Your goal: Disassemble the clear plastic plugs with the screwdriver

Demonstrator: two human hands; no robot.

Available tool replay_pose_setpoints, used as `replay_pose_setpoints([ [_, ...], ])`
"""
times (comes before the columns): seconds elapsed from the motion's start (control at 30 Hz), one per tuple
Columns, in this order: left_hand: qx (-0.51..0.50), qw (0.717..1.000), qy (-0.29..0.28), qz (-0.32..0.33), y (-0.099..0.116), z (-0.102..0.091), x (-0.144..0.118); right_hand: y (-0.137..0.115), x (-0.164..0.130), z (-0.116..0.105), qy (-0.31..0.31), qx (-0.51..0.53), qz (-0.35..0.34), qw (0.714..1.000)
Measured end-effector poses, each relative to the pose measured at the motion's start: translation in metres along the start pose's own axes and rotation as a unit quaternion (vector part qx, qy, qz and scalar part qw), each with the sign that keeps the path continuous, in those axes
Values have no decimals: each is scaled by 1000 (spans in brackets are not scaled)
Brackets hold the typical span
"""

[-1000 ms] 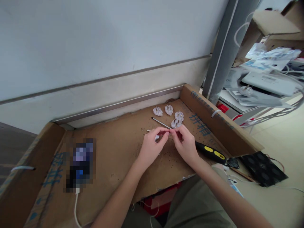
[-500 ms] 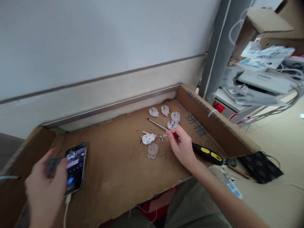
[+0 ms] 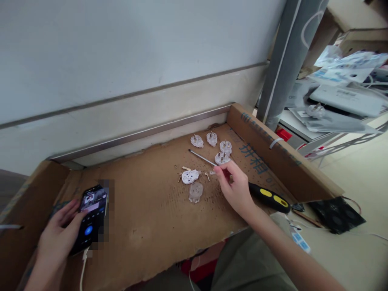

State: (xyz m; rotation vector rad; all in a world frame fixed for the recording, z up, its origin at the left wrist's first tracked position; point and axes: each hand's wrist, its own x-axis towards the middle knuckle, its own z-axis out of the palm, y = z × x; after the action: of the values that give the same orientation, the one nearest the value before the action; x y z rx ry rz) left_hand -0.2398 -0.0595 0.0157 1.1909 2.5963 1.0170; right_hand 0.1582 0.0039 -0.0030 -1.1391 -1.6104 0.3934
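My left hand (image 3: 59, 230) is at a smartphone (image 3: 95, 216) with a lit screen, thumb over the screen and fingers along its left edge. A white cable (image 3: 82, 268) runs from its lower end. My right hand (image 3: 235, 188) is closed around the shaft of a long screwdriver (image 3: 268, 197), whose black and yellow handle sticks out behind the wrist and whose tip points up-left. Beyond its fingers lies a clear plug (image 3: 222, 158). A white plug part (image 3: 190, 176), a clear plug shell (image 3: 195, 192) and small metal pins (image 3: 207, 176) lie left of this hand.
Several more clear plugs, such as one with prongs upward (image 3: 197, 141), sit further back on the cardboard tray (image 3: 142, 210). Its raised right wall (image 3: 279, 155) carries a white tie. A grey post (image 3: 280, 60) and a cluttered shelf stand right. Black fans (image 3: 336, 214) lie beyond the wall.
My left hand has come onto the phone from its left side, and is no longer blurred. My right hand stays on the screwdriver. The view has shifted slightly.
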Motion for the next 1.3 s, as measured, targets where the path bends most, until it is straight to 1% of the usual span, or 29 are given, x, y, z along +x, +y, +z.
replay_pose_setpoints([
  [0.07, -69, 995, -13, -72, -5, 0, 3, 0, 0, 0, -1, -2, 0, 1000],
  [0.1, -99, 990, -22, -96, -7, 0, 5, -1, 0, 0, -2, -4, 0, 1000],
  [0.17, -126, 986, -27, -110, -8, -1, 7, 0, 0, -1, -2, -6, 0, 1000],
  [0.2, -123, 986, -18, -110, -6, -2, 6, 0, 0, -1, -2, -8, 0, 1000],
  [0.27, -78, 992, 30, -91, 5, -4, -4, 0, -1, -1, 0, -12, -4, 1000],
  [0.3, -49, 995, 60, -69, 14, -4, -12, 0, -1, -1, 1, -14, -8, 1000],
  [0.33, -25, 995, 90, -33, 27, -2, -23, -1, -2, 0, 0, -16, -15, 1000],
  [0.37, -26, 994, 103, 11, 42, 2, -36, -1, -2, 0, -4, -18, -25, 1000],
  [0.4, -61, 991, 106, 53, 59, 8, -51, -2, -3, 1, -10, -20, -37, 999],
  [0.43, -96, 988, 57, 108, 77, 16, -66, -3, -4, 1, -19, -21, -51, 998],
  [0.47, -107, 980, -16, 169, 96, 25, -80, -3, -5, 2, -30, -22, -65, 997],
  [0.5, -99, 960, -99, 241, 114, 36, -92, -4, -6, 2, -42, -22, -79, 996],
  [0.53, -84, 932, -170, 310, 131, 47, -102, -5, -6, 2, -52, -21, -90, 994],
  [0.57, -85, 907, -199, 361, 144, 58, -110, -5, -7, 2, -60, -21, -99, 993],
  [0.6, -90, 887, -217, 397, 155, 67, -116, -5, -8, 2, -65, -20, -105, 992],
  [0.63, -94, 872, -232, 421, 163, 75, -119, -5, -8, 2, -68, -20, -108, 992],
  [0.67, -100, 862, -239, 435, 167, 81, -120, -5, -8, 2, -69, -20, -110, 991],
  [0.7, -105, 856, -247, 441, 170, 85, -121, -5, -8, 2, -70, -21, -111, 991],
  [0.77, -115, 854, -258, 438, 169, 90, -120, -5, -8, 2, -72, -21, -114, 991],
  [0.87, -139, 857, -264, 420, 165, 91, -120, -4, -8, 3, -82, -23, -120, 989],
  [0.97, -152, 855, -264, 420, 163, 92, -121, -4, -9, 3, -92, -28, -117, 989],
  [1.07, -146, 855, -246, 433, 163, 92, -121, -3, -9, 3, -101, -30, -112, 988],
  [1.2, -143, 862, -213, 437, 160, 92, -118, -3, -8, 2, -129, -22, -102, 986],
  [1.3, -139, 864, -209, 437, 157, 91, -116, -3, -9, 0, -131, -15, -100, 986],
])
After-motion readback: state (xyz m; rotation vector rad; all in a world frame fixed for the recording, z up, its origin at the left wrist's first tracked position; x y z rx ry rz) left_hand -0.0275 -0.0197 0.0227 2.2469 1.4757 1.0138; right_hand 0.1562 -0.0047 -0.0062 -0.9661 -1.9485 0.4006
